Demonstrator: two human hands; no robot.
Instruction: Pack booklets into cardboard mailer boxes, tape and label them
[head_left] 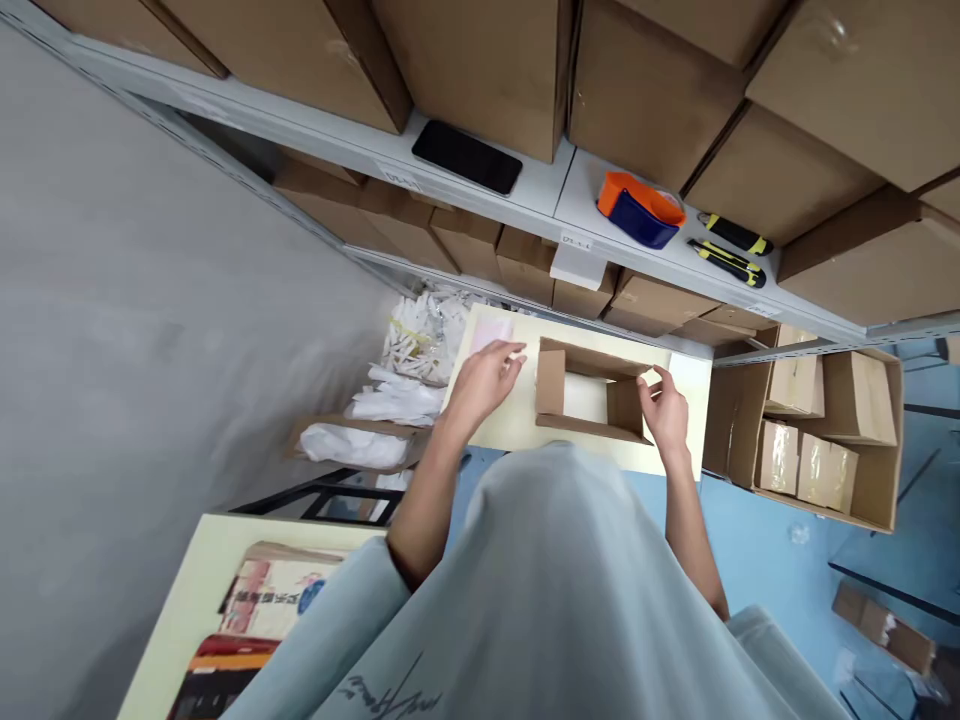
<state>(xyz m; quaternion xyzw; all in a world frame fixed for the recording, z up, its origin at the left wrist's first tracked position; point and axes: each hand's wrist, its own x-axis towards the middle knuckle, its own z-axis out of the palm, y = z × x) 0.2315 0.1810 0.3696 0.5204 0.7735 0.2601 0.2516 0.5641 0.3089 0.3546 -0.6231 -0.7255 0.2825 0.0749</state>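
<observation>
A small brown cardboard box stands on the pale yellow table, open, with the light surface showing through its middle. My left hand is held to the left of the box, apart from it, fingers spread and holding nothing. At the box's right end is my right hand, its thumb and fingers apart around the end edge; whether it touches the cardboard is hard to tell. A pinkish paper lies on the table beyond my left hand, and a white paper lies near the back right corner.
Above the table, a shelf holds large cartons, a black phone, an orange and blue tape dispenser and two cutters. A big carton with small boxes stands right. White packing material is at left.
</observation>
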